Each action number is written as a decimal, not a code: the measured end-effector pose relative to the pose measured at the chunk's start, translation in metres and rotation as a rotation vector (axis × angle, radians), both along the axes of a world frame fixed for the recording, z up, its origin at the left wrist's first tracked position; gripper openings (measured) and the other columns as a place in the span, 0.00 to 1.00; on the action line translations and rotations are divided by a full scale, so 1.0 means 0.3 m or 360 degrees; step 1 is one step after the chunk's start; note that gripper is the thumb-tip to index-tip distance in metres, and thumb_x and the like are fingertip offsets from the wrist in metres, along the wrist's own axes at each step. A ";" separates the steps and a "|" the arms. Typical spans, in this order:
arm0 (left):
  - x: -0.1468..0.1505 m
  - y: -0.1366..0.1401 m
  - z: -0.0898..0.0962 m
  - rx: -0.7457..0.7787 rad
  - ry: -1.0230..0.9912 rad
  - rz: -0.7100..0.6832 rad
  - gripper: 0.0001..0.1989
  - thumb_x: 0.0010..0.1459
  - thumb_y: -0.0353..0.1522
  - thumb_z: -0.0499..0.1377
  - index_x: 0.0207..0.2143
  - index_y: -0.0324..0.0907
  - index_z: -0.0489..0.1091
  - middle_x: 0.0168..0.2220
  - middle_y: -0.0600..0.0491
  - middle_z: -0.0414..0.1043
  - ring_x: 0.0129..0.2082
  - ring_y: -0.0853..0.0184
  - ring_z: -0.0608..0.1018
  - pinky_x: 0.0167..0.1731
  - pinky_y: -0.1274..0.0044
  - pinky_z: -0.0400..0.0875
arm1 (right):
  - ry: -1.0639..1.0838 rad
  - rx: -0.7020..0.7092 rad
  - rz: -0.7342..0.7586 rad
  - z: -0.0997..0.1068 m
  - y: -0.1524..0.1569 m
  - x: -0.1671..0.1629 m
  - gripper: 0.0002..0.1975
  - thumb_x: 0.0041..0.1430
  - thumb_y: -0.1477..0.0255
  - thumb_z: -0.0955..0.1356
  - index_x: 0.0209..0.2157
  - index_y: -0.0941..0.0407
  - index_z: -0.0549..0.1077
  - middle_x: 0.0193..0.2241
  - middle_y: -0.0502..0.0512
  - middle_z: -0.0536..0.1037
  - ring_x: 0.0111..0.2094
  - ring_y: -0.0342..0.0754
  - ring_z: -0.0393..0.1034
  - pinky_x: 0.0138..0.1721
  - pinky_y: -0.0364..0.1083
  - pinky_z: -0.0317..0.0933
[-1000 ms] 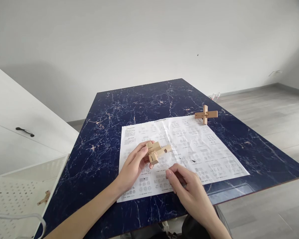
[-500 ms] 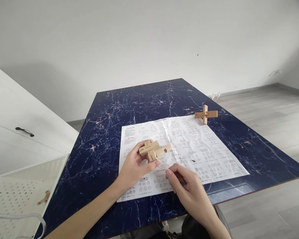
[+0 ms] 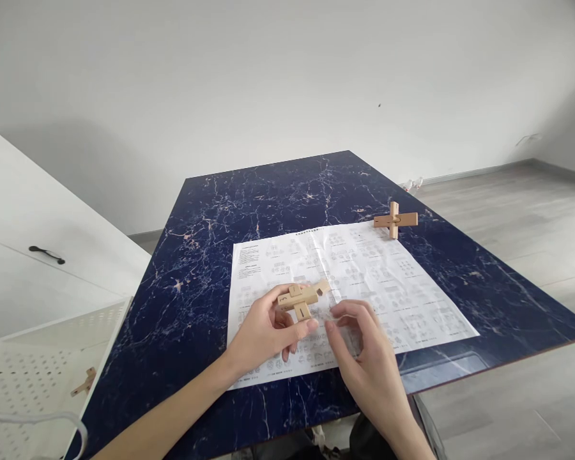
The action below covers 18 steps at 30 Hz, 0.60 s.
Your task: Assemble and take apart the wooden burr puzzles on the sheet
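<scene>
Interlocked wooden puzzle pieces (image 3: pixel 298 299) sit in my left hand (image 3: pixel 263 329), its fingers and thumb closed around them. Dark marks, one like a 3, show on the pale wood, and a notched piece sticks out to the right. My right hand (image 3: pixel 364 338) is just right of the pieces, apart from them, with thumb and fingers spread and nothing seen between them. Both hands are above a printed sheet (image 3: pixel 412 300) covered in small diagrams. My left fingers partly hide the underside of the pieces.
A wooden cross of joined pieces (image 3: pixel 395 220) rests at the sheet's far right corner. The dark blue marbled table (image 3: pixel 268 204) narrows toward a white wall. At lower left, a perforated white rack (image 3: pixel 33 364) holds another wooden piece (image 3: pixel 84 381), near a white cable (image 3: pixel 38 416).
My left hand has shifted slightly right and down, tilting the puzzle pieces. My right hand has risen a little, and its fingers have spread from a closer curl.
</scene>
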<state>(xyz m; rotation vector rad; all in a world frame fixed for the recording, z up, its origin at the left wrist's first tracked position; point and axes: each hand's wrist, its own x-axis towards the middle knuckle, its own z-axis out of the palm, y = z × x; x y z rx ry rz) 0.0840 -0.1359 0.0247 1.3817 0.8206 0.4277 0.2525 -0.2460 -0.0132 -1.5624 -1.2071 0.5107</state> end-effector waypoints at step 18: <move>0.004 0.001 0.014 0.0152 -0.0169 0.0150 0.30 0.58 0.40 0.73 0.59 0.46 0.67 0.49 0.48 0.77 0.37 0.65 0.78 0.35 0.74 0.72 | -0.0038 -0.0072 0.0089 -0.036 -0.003 -0.008 0.27 0.69 0.64 0.71 0.66 0.48 0.66 0.62 0.63 0.76 0.60 0.64 0.74 0.59 0.67 0.71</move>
